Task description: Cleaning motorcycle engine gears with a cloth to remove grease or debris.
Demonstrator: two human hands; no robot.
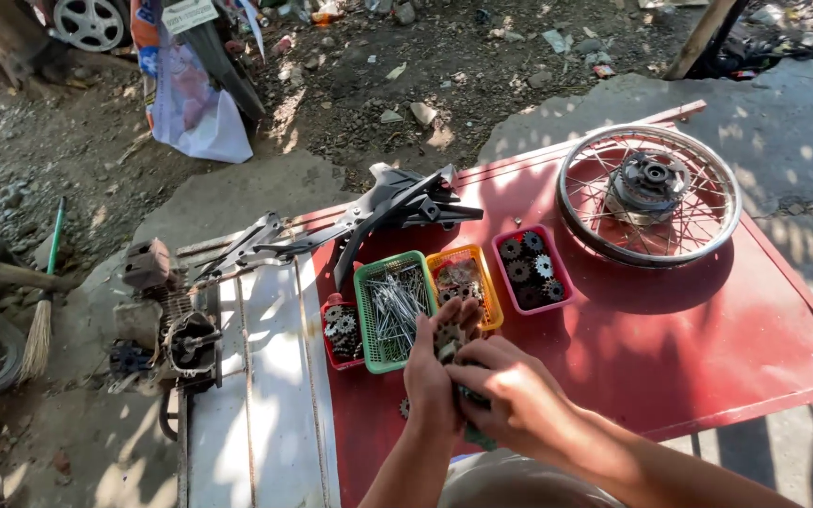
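Note:
My left hand (432, 376) and my right hand (510, 390) meet over the red table top (708, 339), near its front edge. Both close around a small stack of toothed metal gears (447, 341) and a green object that shows below my right hand. Just beyond my fingers stand a green basket (390, 310) of long metal spokes, a yellow basket (464, 280) of gears, a pink basket (531, 269) of dark sprockets and a small red basket (341, 331) of gears. One loose gear (404, 407) lies left of my left wrist.
A spoked wheel rim with its hub (649, 193) lies at the table's far right. A black frame part (397, 207) and a small engine (176, 334) sit at the left, on a white panel (265, 395). A broom (41, 310), dirt and litter surround the table.

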